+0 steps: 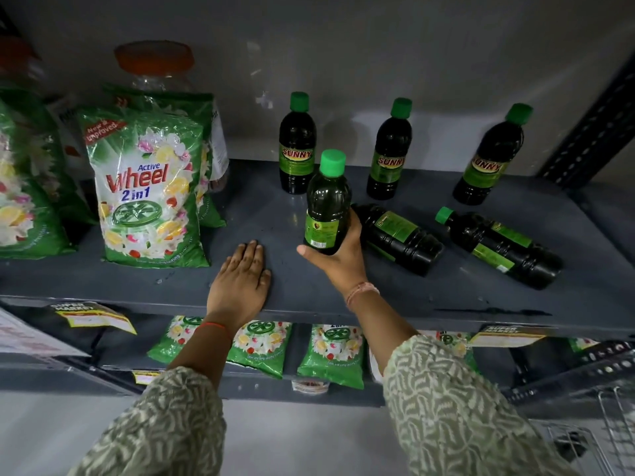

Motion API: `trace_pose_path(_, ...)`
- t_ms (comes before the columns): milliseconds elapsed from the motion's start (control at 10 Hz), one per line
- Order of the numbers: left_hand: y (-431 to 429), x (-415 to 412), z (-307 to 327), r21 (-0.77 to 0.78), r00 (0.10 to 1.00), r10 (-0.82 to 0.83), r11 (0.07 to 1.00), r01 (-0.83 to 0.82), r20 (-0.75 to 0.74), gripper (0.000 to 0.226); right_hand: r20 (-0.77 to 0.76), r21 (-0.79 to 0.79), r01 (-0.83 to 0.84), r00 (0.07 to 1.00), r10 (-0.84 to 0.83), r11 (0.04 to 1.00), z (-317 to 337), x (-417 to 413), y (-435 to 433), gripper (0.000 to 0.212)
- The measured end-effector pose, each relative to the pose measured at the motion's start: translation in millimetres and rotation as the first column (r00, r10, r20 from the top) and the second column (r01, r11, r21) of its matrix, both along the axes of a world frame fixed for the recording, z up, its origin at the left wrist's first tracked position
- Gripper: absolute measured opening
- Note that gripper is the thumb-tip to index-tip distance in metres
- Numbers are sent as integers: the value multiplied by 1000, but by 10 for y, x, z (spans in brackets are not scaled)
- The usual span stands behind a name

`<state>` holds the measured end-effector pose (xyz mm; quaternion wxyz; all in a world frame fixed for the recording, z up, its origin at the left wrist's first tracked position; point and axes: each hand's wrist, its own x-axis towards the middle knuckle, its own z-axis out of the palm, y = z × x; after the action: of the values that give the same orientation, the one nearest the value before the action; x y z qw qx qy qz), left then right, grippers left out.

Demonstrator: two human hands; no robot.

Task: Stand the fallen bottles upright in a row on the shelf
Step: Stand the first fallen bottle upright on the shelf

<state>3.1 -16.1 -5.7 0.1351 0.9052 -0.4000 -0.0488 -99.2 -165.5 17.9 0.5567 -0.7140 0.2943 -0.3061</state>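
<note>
On the grey metal shelf: right hand grips one dark green-capped plastic bottle upright; left hand flat, empty; three upright bottles behind; two fallen bottles right.

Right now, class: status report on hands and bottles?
Right hand grips upright green-capped dark bottle. Left hand flat on grey shelf. Two bottles lying.

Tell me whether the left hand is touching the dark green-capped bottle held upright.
Apart. The head view shows the left hand flat on the grey shelf, bare shelf between it and the bottle.
</note>
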Motion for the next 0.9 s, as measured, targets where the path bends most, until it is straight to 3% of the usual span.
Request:
trace_pose_path(100,-2,2,8,1,1000,1,1000,-1,3,54,-62,-129,124,989,-133,984,-18,43,50,106)
trace_pose_path(200,-3,3,7,1,1000,0,1000,0,1,54,-27,-36,111,993,-112,993,-37,7,-19,78)
trace_pose_path(300,-2,-1,10,-13,1000,5,1000,-5,4,54,-47,84,-12,999,16,996,-52,-74,-153,63)
trace_pose_path(400,-6,-5,12,-16,1000,1,1000,-1,5,53,-57,115,-95,993,102,989,-80,-146,-222,62)
trace_pose_path(500,-9,-3,7,-7,1000,0,1000,0,12,54,-22,103,-80,996,83,991,-74,-180,-167,65)
trace_pose_path(600,-1,2,-1,-4,1000,-6,1000,6,26,54,-57,-31,71,996,-73,997,-31,-63,-35,85)
trace_pose_path(700,3,-3,4,6,1000,-9,1000,8,22,54,-123,-138,220,964,-237,966,-29,45,30,90)
trace_pose_path(800,-2,0,8,4,1000,-5,1000,5,16,54,-86,-74,201,975,-207,977,-54,12,-26,67)
trace_pose_path(900,-7,0,10,1,1000,-1,1000,0,16,54,-118,-36,137,983,-140,990,-58,-31,-120,58)
